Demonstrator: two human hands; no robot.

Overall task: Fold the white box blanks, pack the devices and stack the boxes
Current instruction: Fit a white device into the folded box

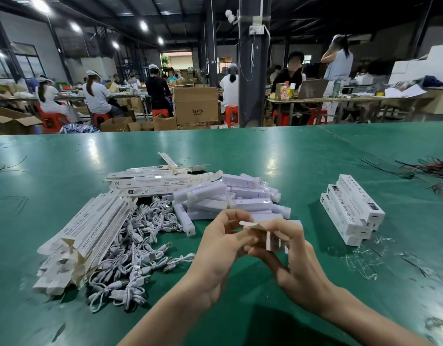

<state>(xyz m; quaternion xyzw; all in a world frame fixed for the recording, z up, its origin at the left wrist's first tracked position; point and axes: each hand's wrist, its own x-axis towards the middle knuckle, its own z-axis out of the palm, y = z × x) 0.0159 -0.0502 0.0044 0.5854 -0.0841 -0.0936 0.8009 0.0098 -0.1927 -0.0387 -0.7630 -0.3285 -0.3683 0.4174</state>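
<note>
Above the green table (pixel 240 151), both my hands hold one white box (pixel 275 242) end-on toward me. My right hand (pixel 294 260) grips its body, fingers curled round it. My left hand (pixel 223 245) pinches the open end flap (pixel 250 224) between thumb and fingers. A heap of flat white box blanks (pixel 90 233) lies at the left, with more blanks (pixel 150 181) behind. White bar-shaped devices (pixel 230 198) are piled at centre. A stack of packed boxes (pixel 350 208) stands at the right.
A tangle of white USB cables (pixel 135 250) lies between the blanks and my left arm. Clear plastic scraps (pixel 365 258) litter the table at right. Dark and red wires (pixel 430 171) sprawl at the far right. Beyond the table people sit at benches among cardboard cartons (pixel 196 104).
</note>
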